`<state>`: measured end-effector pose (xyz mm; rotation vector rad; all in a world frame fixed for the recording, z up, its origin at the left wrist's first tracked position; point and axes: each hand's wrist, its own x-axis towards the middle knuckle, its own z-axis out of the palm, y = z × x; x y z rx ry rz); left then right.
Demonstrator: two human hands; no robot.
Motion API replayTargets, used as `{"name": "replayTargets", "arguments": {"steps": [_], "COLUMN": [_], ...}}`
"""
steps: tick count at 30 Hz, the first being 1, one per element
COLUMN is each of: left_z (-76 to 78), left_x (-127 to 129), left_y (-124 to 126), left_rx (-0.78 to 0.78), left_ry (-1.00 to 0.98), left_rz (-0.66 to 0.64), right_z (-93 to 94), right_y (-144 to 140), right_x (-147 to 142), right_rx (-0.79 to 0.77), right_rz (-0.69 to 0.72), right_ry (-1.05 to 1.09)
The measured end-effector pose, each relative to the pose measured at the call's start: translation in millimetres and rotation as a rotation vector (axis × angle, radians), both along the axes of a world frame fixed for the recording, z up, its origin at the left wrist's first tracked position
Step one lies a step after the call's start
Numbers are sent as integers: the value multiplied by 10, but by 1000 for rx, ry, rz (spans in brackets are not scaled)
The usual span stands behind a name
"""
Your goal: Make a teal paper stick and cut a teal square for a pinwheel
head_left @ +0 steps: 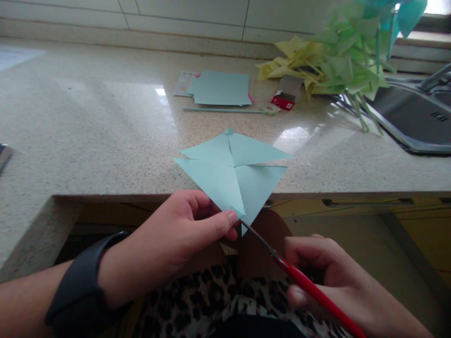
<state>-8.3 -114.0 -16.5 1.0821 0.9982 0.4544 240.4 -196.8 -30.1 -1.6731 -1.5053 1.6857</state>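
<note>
- Bottom right of the frame: the right hand (327,277) is curled around the red handles of the scissors (299,277), blade tips touching the lowest corner of the light blue paper square (234,176).
- Bottom centre-left: the left hand (176,234) pinches that same corner between thumb and fingers; a dark wristband sits on that arm.
- Progress, as I judge it: slits already run from the other corners toward the middle, so this corner seems the last to cut.
- Middle: the paper juts over the bench (88,141) edge.
- Upper centre: spare blue sheets (220,88), a thin stick, a small red box (287,94).
- Upper right: finished yellow and green pinwheels (331,61) beside the sink (416,117).
</note>
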Motion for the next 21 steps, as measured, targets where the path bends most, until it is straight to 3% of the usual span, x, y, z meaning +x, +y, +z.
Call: {"name": "replayTargets", "arguments": {"steps": [11, 21], "left_z": [-8, 16], "left_x": [-4, 5], "left_y": [-10, -20], "left_rx": [3, -2], "left_ry": [38, -63], "left_rz": [-21, 40], "right_z": [38, 7], "right_y": [17, -1], "right_x": [1, -31], "right_rx": [42, 124], "right_rz": [1, 11], "right_ry": [6, -36]}}
